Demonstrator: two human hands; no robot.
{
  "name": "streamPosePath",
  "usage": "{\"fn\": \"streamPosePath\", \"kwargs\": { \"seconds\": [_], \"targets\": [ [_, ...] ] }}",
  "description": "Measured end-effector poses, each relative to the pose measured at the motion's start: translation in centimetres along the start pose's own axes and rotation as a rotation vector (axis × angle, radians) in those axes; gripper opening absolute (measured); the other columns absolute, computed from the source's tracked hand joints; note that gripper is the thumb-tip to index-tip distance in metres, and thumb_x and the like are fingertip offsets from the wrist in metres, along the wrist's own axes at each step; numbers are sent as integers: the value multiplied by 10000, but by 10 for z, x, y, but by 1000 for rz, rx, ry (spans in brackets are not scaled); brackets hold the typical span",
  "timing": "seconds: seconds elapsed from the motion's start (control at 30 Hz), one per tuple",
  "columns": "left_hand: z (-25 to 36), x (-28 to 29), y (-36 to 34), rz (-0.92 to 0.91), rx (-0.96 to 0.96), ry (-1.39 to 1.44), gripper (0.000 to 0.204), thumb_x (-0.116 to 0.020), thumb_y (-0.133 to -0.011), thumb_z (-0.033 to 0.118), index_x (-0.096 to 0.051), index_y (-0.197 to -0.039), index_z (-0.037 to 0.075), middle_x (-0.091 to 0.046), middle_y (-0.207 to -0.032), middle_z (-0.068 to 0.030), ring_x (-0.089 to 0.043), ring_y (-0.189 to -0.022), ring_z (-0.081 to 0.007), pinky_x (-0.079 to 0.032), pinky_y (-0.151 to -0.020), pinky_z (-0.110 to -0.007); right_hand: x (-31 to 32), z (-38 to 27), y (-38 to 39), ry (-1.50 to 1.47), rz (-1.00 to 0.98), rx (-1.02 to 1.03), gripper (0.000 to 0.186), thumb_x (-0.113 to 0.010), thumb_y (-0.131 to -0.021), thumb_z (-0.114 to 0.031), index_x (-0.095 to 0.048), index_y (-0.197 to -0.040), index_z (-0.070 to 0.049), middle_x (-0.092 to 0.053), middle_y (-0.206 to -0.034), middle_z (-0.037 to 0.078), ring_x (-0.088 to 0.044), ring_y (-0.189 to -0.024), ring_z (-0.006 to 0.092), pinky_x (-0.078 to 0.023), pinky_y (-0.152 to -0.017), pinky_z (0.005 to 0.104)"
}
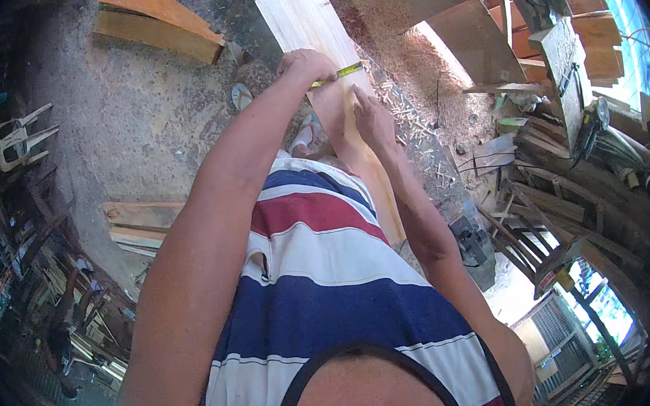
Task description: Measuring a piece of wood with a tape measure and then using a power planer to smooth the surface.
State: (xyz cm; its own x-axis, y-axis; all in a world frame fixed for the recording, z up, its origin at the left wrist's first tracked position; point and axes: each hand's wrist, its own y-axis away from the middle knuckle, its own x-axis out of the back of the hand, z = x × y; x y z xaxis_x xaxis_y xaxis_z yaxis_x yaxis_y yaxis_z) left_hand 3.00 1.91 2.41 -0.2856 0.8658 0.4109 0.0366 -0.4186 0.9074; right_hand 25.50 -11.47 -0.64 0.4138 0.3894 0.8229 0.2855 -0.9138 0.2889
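Note:
A long pale wooden board (309, 10) runs away from my body, its near part passing in front of my striped shirt. My left hand (307, 65) is closed on a tape measure, whose yellow blade (350, 69) lies across the board toward its right edge. The tape's case does not show. Just nearer than the blade, my right hand (374, 121) rests at the board's right edge with its fingers drawn together and pointing at the tape. What those fingers hold, if anything, is too small to make out.
Thick orange-brown timber (156, 26) lies on the concrete floor at far left. More planks (144, 214) lie left of my legs. Wood shavings (410, 111) cover the ground on the right, beside stacked wooden pieces (560, 178). A white plastic chair (14, 144) stands far left.

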Motion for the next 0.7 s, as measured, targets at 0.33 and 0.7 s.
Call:
{"fn": "streamPosePath", "kwargs": {
  "seconds": [0.33, 0.7],
  "targets": [
    [-1, -3, -1, 61, -34, -34, 626, -749, -906, 539, -759, -1406, 162, -765, -1392, -120, -746, -1273, -309, -583, -1067, -566, 1, 2, -8, 20, -63, 16, 557, -600, -1057, -209, -519, -1608, -243, -754, -1202, 233, -768, -987, 451, -617, -831, 570],
    [1, 7, 14, 7, -35, -35, 677, -724, -911, 524, -716, -1470, 143, -717, -1472, -162, -693, -1355, -374, -547, -1115, -610, 0, 8, -12, -10, -42, 66, 533, -584, -1057, -210, -564, -1587, -263, -762, -1179, 247, -767, -990, 459, -619, -835, 564]
  ]
}}
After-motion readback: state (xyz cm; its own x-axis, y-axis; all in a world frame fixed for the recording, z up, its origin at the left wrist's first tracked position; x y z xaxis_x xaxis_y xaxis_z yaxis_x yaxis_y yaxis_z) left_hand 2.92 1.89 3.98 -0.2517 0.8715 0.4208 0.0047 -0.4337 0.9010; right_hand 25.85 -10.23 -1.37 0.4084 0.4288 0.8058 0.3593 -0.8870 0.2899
